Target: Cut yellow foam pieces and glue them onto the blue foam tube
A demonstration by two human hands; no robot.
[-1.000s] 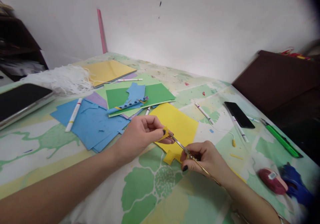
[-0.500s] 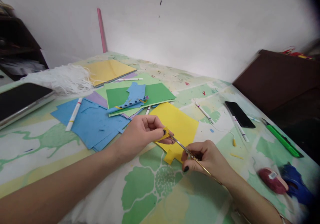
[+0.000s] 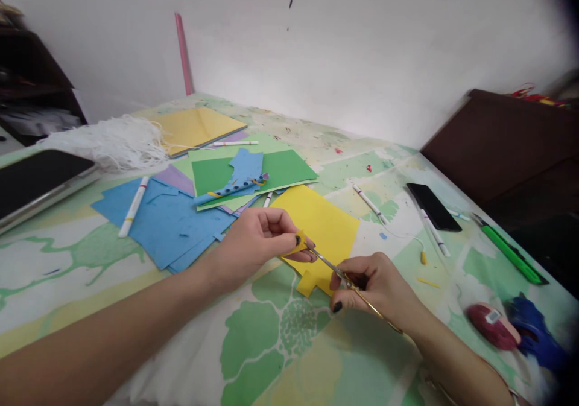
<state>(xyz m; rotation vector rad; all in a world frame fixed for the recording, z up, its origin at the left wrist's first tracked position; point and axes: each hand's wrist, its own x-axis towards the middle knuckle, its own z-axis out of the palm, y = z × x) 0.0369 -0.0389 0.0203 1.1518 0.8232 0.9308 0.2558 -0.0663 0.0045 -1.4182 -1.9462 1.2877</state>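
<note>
Between the thumb and fingers of my left hand (image 3: 262, 240) is pinched a small piece of yellow paper (image 3: 295, 246). My right hand (image 3: 373, 288) grips gold-handled scissors (image 3: 329, 263), their blades reaching to the small piece at my left fingertips. Whether the blades are parted there is too small to tell. Beneath both hands lies a larger yellow sheet (image 3: 328, 222), with a cut yellow scrap (image 3: 310, 282) at its near edge. Behind my left hand, a rolled blue paper strip with dark dots (image 3: 235, 187) rests on a green sheet (image 3: 289, 168).
Blue sheets (image 3: 167, 225) and a marker (image 3: 134, 207) lie to the left, near white string (image 3: 106, 143) and a dark tablet-like device (image 3: 40, 183). On the right are a phone (image 3: 433, 207), a green cutter (image 3: 513, 254), a red object (image 3: 493, 326) and a blue one (image 3: 536, 333).
Both hands stay almost in place. The scissors and my right hand have shifted very slightly; the yellow piece remains pinched in my left fingers.
</note>
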